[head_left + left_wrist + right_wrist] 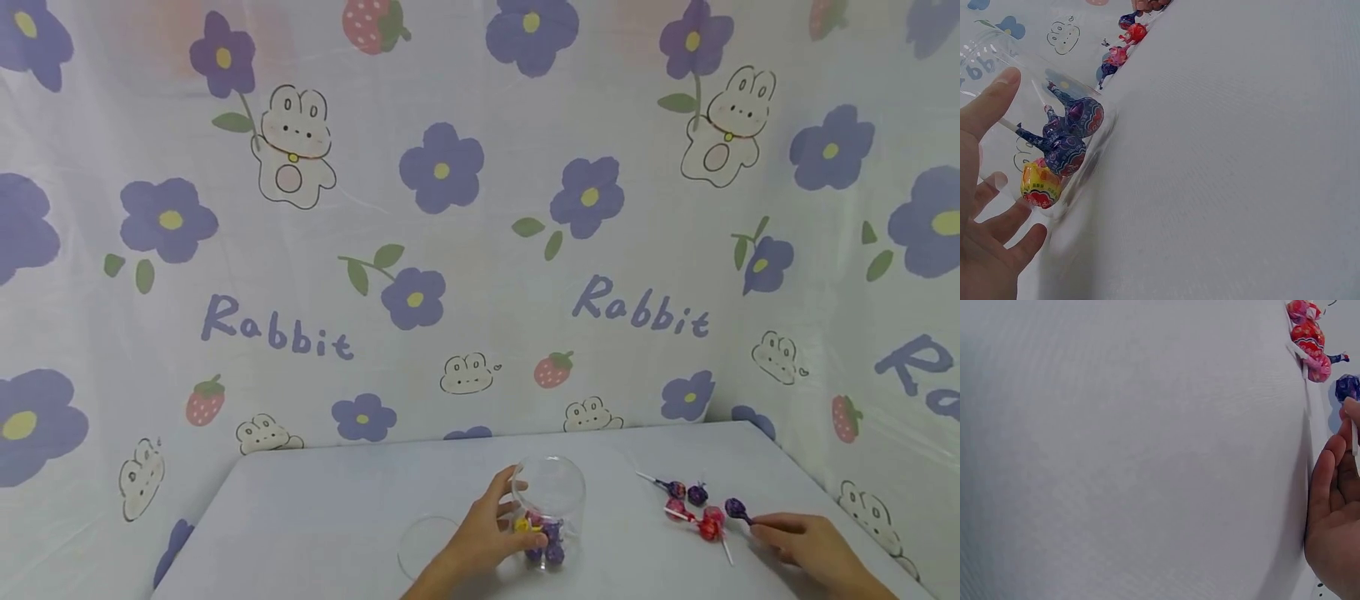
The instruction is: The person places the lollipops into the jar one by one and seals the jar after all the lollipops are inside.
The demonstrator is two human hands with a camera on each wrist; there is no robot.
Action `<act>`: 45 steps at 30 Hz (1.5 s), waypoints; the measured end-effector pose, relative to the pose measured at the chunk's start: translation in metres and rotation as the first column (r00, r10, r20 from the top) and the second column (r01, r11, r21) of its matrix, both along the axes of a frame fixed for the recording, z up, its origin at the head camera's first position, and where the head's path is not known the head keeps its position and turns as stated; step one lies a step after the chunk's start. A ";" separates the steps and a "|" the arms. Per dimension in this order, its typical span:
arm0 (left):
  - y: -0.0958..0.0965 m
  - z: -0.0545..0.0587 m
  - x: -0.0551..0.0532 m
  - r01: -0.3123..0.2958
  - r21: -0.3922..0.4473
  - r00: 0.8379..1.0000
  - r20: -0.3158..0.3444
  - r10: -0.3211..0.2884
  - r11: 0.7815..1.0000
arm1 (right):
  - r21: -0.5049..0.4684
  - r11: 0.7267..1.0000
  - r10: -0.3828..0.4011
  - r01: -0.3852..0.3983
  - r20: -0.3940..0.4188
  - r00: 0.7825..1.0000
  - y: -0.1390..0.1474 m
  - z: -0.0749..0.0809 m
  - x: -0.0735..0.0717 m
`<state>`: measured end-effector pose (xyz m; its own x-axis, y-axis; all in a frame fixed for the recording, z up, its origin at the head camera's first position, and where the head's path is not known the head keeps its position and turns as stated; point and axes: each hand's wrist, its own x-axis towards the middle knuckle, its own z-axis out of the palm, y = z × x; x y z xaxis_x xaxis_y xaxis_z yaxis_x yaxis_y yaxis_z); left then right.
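Note:
My left hand (480,533) grips a clear round jar (581,493) from its left side, thumb in front and fingers behind. The jar's open mouth faces up. Inside its bottom lie several wrapped lollipops, among them purple ones (1065,155) and a yellow one (1041,186). Over at the right, my right hand (813,543) pinches the stick of a purple lollipop (736,507) between thumb and fingertips. The right wrist view shows its white stick (1354,437) running along the fingers, with the wrapped head beyond the fingertips.
Left of that hand lies a loose group of lollipops: red (709,528), pink (675,508) and purple (697,495). A clear round lid (431,517) lies flat on the white table (315,517), left of the jar. A printed curtain (480,250) hangs behind.

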<state>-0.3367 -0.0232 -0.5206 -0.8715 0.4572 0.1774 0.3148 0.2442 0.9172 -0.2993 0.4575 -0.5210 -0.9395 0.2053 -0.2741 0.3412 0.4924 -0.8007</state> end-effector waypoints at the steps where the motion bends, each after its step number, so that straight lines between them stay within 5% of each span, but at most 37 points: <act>1: 0.000 0.000 0.000 0.000 0.000 1.000 0.000 0.000 1.000 | -0.030 0.999 -0.012 0.012 -0.003 1.000 0.000 0.002 0.000; 12: -0.001 0.001 0.001 -0.004 0.001 1.000 0.000 0.004 1.000 | -0.263 0.965 -0.019 -0.001 -0.073 0.997 -0.014 0.022 0.001; 28: 0.000 -0.001 -0.001 0.006 0.002 1.000 -0.005 -0.006 1.000 | -0.214 0.961 0.117 -0.173 -0.253 0.960 -0.046 0.058 -0.015; 45: 0.000 -0.002 -0.001 0.003 0.015 1.000 -0.001 -0.003 1.000 | -0.140 0.881 0.383 -0.452 -0.352 0.854 -0.116 0.098 -0.028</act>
